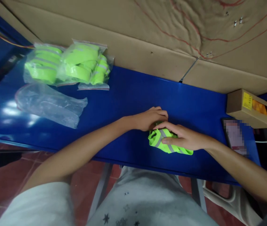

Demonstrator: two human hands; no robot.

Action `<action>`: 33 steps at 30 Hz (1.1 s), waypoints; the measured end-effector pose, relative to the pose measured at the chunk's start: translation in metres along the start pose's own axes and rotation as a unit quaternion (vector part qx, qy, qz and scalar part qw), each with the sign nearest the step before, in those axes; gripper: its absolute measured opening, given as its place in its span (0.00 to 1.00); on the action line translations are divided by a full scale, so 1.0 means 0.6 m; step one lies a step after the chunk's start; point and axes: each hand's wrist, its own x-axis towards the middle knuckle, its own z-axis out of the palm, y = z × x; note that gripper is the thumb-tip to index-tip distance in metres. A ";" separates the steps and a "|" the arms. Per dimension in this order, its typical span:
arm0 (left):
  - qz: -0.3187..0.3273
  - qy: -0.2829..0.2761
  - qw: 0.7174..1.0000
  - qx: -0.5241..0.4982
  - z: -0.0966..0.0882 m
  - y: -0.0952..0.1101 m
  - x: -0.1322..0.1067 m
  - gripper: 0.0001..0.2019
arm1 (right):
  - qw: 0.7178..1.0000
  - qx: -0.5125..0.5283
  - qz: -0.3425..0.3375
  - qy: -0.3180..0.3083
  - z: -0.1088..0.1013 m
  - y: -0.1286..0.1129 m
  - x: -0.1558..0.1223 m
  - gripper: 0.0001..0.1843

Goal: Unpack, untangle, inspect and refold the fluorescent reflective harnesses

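Observation:
A folded neon-green vest with grey reflective stripes [158,140] lies on the blue table [128,97] near its front edge. My right hand [185,138] lies over the bundle, fingers curled around it and pressing it down. My left hand [151,118] sits just behind the bundle, fingers bent and touching its far side. Both hands are closed on the folded vest.
Two clear bags packed with neon-green vests [45,64] [86,64] lie at the table's back left. An empty clear plastic bag [50,105] lies in front of them. A small cardboard box [249,108] and a phone [234,136] sit at the right. Cardboard sheets [147,34] line the wall.

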 end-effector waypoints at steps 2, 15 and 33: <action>0.002 0.013 0.999 -0.042 0.000 -0.006 0.004 0.08 | 1.000 0.009 0.000 -0.008 -0.002 0.002 0.008 0.24; -0.069 0.053 0.985 0.150 0.007 0.020 -0.008 0.12 | 0.990 -0.112 -0.047 0.073 0.035 -0.017 -0.013 0.25; -0.095 0.106 0.921 0.363 -0.048 0.003 0.023 0.19 | 0.910 -0.335 -0.056 0.240 0.044 -0.007 -0.066 0.43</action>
